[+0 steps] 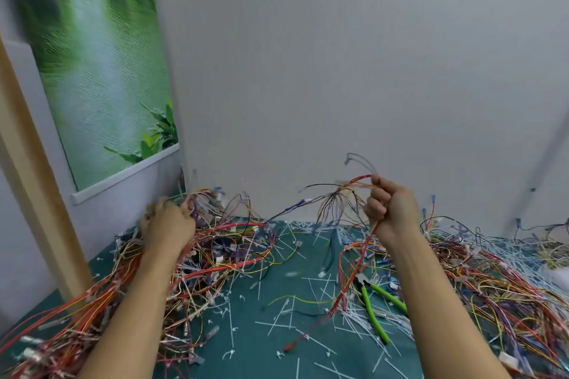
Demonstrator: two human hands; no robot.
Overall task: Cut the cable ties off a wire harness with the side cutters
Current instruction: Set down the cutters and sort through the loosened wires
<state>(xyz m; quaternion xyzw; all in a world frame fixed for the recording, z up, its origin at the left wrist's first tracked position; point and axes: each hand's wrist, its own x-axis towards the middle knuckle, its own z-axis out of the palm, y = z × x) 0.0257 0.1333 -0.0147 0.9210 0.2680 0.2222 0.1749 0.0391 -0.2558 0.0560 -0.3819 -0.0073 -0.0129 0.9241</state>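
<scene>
My right hand [391, 206] is raised above the table and grips a wire harness [335, 197] of red, orange and dark wires that fans out to the left and hangs down to the mat. My left hand [167, 223] reaches into a big tangle of wires [221, 243] at the back left; it is blurred and its fingers seem curled among the wires. The side cutters [374, 301], with bright green handles, lie on the green mat [277, 344] below my right forearm, untouched. Several cut white cable ties [308, 289] are scattered over the mat.
More wire piles cover the table's right side [492, 286] and front left [61, 332]. A grey wall stands close behind the table. A green poster [98, 71] hangs at the left beside a wooden post [34, 194].
</scene>
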